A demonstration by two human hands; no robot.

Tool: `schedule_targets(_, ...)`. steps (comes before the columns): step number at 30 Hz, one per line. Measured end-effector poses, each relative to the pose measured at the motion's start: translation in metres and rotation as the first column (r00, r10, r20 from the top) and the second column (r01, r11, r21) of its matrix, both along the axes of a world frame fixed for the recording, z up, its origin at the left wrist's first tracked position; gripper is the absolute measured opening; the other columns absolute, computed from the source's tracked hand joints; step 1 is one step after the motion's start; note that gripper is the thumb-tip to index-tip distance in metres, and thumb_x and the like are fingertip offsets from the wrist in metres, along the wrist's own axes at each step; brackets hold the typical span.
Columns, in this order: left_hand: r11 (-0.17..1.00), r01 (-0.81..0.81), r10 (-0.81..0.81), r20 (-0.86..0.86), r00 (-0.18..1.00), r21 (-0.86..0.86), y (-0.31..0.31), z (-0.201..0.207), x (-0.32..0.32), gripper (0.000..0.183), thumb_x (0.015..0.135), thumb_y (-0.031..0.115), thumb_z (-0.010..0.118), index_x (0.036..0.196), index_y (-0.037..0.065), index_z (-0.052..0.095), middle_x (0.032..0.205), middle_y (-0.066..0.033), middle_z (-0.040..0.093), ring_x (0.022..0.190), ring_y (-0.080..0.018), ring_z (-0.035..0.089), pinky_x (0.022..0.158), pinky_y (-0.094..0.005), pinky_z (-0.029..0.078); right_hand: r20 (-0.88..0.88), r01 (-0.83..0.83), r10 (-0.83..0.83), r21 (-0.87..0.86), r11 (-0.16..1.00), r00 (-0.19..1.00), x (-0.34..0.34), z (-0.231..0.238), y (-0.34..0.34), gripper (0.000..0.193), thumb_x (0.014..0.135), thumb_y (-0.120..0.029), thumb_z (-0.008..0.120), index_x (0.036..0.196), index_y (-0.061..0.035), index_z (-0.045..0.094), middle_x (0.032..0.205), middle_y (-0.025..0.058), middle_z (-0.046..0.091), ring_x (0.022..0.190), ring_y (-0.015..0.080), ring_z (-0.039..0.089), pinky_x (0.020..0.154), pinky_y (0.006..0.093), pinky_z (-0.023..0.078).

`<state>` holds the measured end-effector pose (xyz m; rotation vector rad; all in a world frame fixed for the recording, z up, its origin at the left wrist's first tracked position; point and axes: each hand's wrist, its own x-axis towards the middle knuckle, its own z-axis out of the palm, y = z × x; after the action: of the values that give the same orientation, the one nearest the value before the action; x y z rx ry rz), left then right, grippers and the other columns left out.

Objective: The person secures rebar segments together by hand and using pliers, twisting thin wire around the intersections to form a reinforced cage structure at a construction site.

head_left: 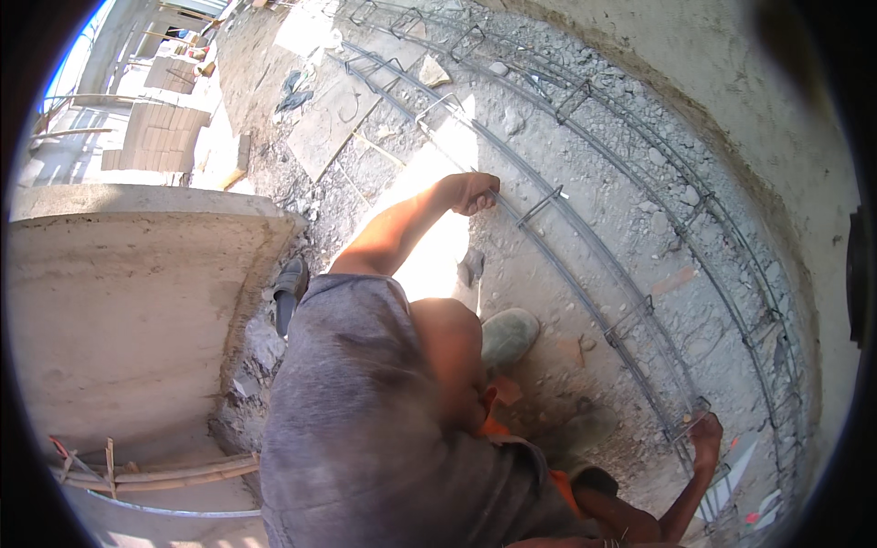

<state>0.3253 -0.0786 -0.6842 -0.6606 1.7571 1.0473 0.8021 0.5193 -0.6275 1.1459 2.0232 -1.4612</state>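
Note:
A long steel rebar cage [585, 247] lies over the dusty, rubble-strewn ground, its bars joined by stirrups at intervals. Stretched out from the grey sleeve, my left hand [474, 192] is closed round the cage's near bar. Down at the lower right, my right hand [705, 437] has its fingers closed at a stirrup close to the cage's other end; exactly what its fingertips pinch is too small to make out. My bent knee [446, 342] and a dusty shoe [510, 336] are beside the near bar, between the hands.
A second rebar cage [671, 205] runs alongside, next to the concrete wall [731, 82]. Left stand a concrete block [128, 301] and stacked bricks [160, 137]. A flat board [331, 128] and loose stones lie on the ground. Another dark shoe [292, 279] is beside the block.

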Motion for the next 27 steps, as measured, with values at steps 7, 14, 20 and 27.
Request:
schedule_targets(7, 0.87, 0.444, -0.475, -0.12, 0.872, -0.215, -0.005, -0.001, -0.012, 0.037, 0.088, 0.04, 0.057, 0.072, 0.007, 0.063, 0.065, -0.0038, 0.064, 0.043, -0.0141, 0.054, 0.044, -0.0287, 0.046, -0.05, -0.458, 0.478, 0.216, 0.862, 0.877, 0.005, -0.018, -0.015, 0.01, 0.087, 0.0, 0.056, 0.087, 0.0015, 0.066, 0.074, 0.0049, 0.062, 0.072, 0.0154, 0.058, 0.065, 0.0314, 0.045)
schedule_targets(14, 0.504, 0.384, -0.836, -0.325, 0.443, -0.773, 0.017, 0.027, -0.001, 0.05, 0.085, 0.049, 0.068, 0.094, 0.0, 0.071, 0.102, -0.0191, 0.071, 0.101, -0.0338, 0.068, 0.086, -0.0446, 0.053, 0.022, -0.447, 0.464, 0.311, 0.839, 0.886, 0.008, -0.014, -0.024, 0.011, 0.085, -0.001, 0.059, 0.094, 0.001, 0.063, 0.08, 0.0114, 0.063, 0.076, 0.021, 0.06, 0.071, 0.0337, 0.048)
schedule_targets(20, 0.507, 0.533, -0.781, -0.1, 0.616, -0.678, -0.077, 0.02, -0.022, 0.023, 0.078, 0.011, 0.053, 0.082, -0.002, 0.071, 0.071, -0.016, 0.07, 0.061, -0.0236, 0.071, 0.06, -0.0353, 0.056, 0.082, -0.53, 0.544, 0.383, 0.757, 0.835, 0.004, -0.006, -0.028, 0.016, 0.087, -0.001, 0.057, 0.102, -0.0017, 0.055, 0.092, 0.0157, 0.061, 0.089, 0.0245, 0.061, 0.077, 0.0353, 0.048)
schedule_targets(27, 0.46, 0.439, -0.797, -0.14, 0.588, -0.772, -0.095, 0.022, -0.005, 0.025, 0.081, 0.012, 0.055, 0.092, -0.005, 0.07, 0.082, -0.0224, 0.071, 0.077, -0.0332, 0.073, 0.071, -0.0406, 0.057, 0.056, -0.528, 0.547, 0.357, 0.771, 0.836, 0.012, -0.015, -0.006, 0.02, 0.087, 0.003, 0.056, 0.105, 0.0032, 0.064, 0.1, 0.017, 0.068, 0.092, 0.0238, 0.065, 0.081, 0.0357, 0.05)
